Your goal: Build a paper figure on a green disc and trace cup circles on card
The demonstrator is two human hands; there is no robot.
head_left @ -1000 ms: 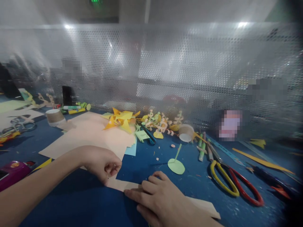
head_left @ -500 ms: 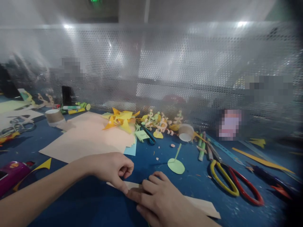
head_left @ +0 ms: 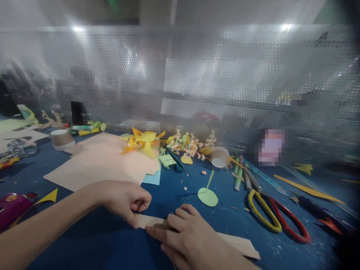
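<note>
A folded strip of pale paper (head_left: 239,243) lies across the blue table in front of me. My left hand (head_left: 123,200) is closed, fingers curled in, with the thumb against the strip's left end. My right hand (head_left: 188,238) lies over the strip's middle, its fingers spread and pressing down, hiding part of the paper. Just beyond it is a light green paper disc (head_left: 208,197) with a thin stem standing up from it.
Scissors with yellow and red handles (head_left: 277,215) lie at right beside crayons (head_left: 238,176). Pale paper sheets (head_left: 98,165), yellow-orange paper shapes (head_left: 143,140) and tape rolls (head_left: 219,156) lie farther back. A purple tool (head_left: 14,210) is at left. A perforated metal screen (head_left: 185,75) stands behind.
My left thumb has slid left along the strip, away from my right index finger, exposing more paper between the hands. My right hand stays nearly in place.
</note>
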